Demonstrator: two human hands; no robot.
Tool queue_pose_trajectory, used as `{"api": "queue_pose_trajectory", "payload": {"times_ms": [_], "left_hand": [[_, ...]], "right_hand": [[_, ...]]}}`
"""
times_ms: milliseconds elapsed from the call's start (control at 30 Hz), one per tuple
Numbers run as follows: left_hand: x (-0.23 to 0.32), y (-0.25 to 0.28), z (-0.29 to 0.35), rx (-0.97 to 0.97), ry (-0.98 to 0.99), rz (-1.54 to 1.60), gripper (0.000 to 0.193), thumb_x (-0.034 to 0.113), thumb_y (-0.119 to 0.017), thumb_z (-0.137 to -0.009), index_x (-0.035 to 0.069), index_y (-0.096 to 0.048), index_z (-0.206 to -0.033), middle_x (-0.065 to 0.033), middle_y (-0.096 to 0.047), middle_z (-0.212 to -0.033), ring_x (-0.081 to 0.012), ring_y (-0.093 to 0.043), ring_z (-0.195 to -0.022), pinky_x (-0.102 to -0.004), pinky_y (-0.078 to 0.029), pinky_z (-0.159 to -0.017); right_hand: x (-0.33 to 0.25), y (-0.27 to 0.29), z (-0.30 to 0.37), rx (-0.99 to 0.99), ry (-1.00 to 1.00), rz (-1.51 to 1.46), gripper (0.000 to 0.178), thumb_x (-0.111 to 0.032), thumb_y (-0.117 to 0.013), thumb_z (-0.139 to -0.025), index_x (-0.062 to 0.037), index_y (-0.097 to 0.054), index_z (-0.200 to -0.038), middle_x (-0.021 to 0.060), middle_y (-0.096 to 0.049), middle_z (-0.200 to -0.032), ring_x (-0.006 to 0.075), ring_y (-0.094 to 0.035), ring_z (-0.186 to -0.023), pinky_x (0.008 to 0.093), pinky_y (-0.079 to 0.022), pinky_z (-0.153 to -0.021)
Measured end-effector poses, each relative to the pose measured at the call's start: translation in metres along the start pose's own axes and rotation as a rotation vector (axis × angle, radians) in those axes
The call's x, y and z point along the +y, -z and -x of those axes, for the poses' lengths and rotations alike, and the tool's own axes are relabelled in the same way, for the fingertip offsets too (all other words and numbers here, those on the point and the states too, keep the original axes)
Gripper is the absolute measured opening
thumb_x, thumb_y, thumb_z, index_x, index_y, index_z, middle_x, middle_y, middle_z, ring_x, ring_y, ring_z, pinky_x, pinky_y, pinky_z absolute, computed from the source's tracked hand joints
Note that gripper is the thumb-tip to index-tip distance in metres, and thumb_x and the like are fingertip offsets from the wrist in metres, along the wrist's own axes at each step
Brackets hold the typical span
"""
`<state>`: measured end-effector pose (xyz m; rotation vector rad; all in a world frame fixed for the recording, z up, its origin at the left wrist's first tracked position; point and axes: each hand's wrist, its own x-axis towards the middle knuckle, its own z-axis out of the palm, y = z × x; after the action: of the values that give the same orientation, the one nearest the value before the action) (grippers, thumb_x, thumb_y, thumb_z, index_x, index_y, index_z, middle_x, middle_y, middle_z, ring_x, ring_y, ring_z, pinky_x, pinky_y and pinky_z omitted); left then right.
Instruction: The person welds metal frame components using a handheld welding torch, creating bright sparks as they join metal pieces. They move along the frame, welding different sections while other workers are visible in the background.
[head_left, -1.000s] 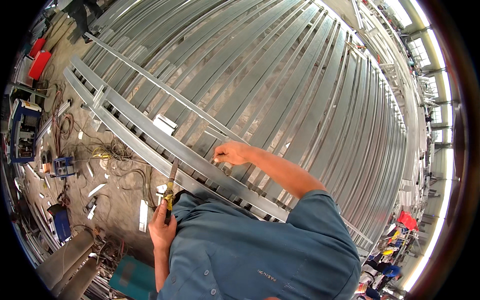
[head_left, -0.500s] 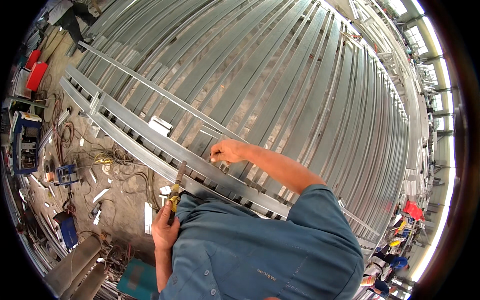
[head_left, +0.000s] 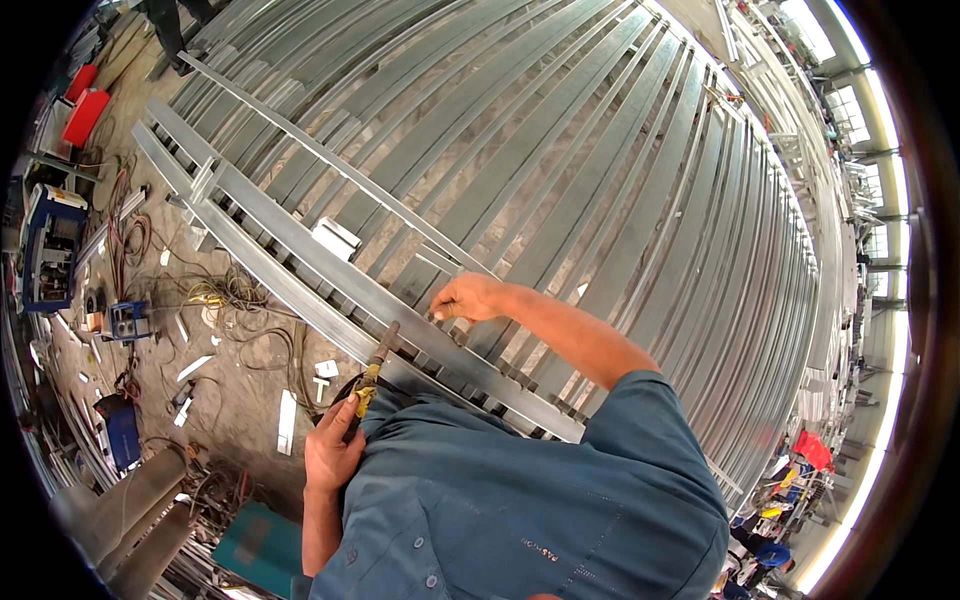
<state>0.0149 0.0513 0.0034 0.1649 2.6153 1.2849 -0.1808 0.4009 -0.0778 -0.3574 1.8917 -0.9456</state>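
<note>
My left hand (head_left: 333, 447) is wrapped around the handle of a welding torch (head_left: 378, 366), low beside my shirt. Yellow tape or wrapping shows on the torch, and its brownish nozzle points up toward the near metal rails. Over the long grey metal rail (head_left: 335, 268) reaches my right hand (head_left: 468, 298), fingers curled and pinched together at its far side. Whatever may be between those fingertips is too small to make out. Close to this hand lies a thin metal strip (head_left: 438, 260), and a short white-silver profile piece (head_left: 335, 238) rests further left.
A wide frame of parallel metal bars (head_left: 560, 190) spreads ahead. Hoses and cables (head_left: 225, 292) tangle on the floor at left, near a blue machine (head_left: 55, 248), red boxes (head_left: 86, 117) and white offcuts (head_left: 287, 422). A teal box (head_left: 258, 555) stands lower left. Another person's legs (head_left: 165, 30) show far left.
The whole view has shifted a little. My left hand and the torch have moved slightly to the right, and the nozzle sits nearer my right hand. My right hand keeps its pinched shape.
</note>
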Motion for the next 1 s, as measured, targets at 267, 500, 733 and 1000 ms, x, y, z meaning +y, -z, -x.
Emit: {"api": "queue_pose_trajectory", "payload": {"times_ms": [267, 500, 733, 1000], "left_hand": [[0.01, 0.004, -0.01, -0.021, -0.028, -0.023, 0.062, 0.001, -0.073, -0.081, 0.017, -0.063, -0.14, -0.0129, -0.068, -0.13, -0.0353, -0.071, -0.104, -0.0398, -0.059, -0.086], [0.007, 0.011, 0.001, -0.075, 0.041, -0.047, 0.065, 0.003, -0.071, -0.081, 0.02, -0.062, -0.142, -0.0131, -0.068, -0.131, -0.0348, -0.071, -0.101, -0.0399, -0.06, -0.083], [-0.003, -0.001, 0.011, 0.034, 0.026, -0.085, 0.071, 0.008, -0.068, -0.082, 0.036, -0.058, -0.146, -0.0063, -0.069, -0.126, -0.0315, -0.073, -0.091, -0.0411, -0.062, -0.075], [-0.007, 0.0, 0.009, 0.014, 0.019, -0.093, 0.069, 0.008, -0.067, -0.082, 0.037, -0.06, -0.144, -0.0036, -0.069, -0.123, -0.031, -0.073, -0.084, -0.0417, -0.062, -0.071]], "right_hand": [[-0.003, -0.003, 0.0, -0.011, -0.043, -0.069, 0.04, -0.034, -0.064, -0.103, -0.004, -0.068, -0.131, 0.0103, -0.075, -0.115, 0.0158, -0.07, -0.069, 0.0325, -0.058, -0.067], [-0.012, -0.007, -0.006, -0.022, -0.19, -0.187, 0.031, -0.025, -0.064, -0.104, -0.0019, -0.07, -0.124, 0.0059, -0.072, -0.094, 0.0122, -0.067, -0.066, 0.0299, -0.056, -0.062], [-0.014, 0.003, -0.01, -0.161, -0.222, -0.135, 0.034, -0.032, -0.06, -0.107, -0.0041, -0.061, -0.126, 0.0053, -0.068, -0.101, 0.0127, -0.066, -0.068, 0.0315, -0.055, -0.066], [-0.007, 0.005, -0.015, -0.167, -0.216, -0.136, 0.032, -0.031, -0.063, -0.105, -0.0055, -0.062, -0.124, 0.0017, -0.065, -0.092, 0.0106, -0.055, -0.062, 0.03, -0.048, -0.06]]}}
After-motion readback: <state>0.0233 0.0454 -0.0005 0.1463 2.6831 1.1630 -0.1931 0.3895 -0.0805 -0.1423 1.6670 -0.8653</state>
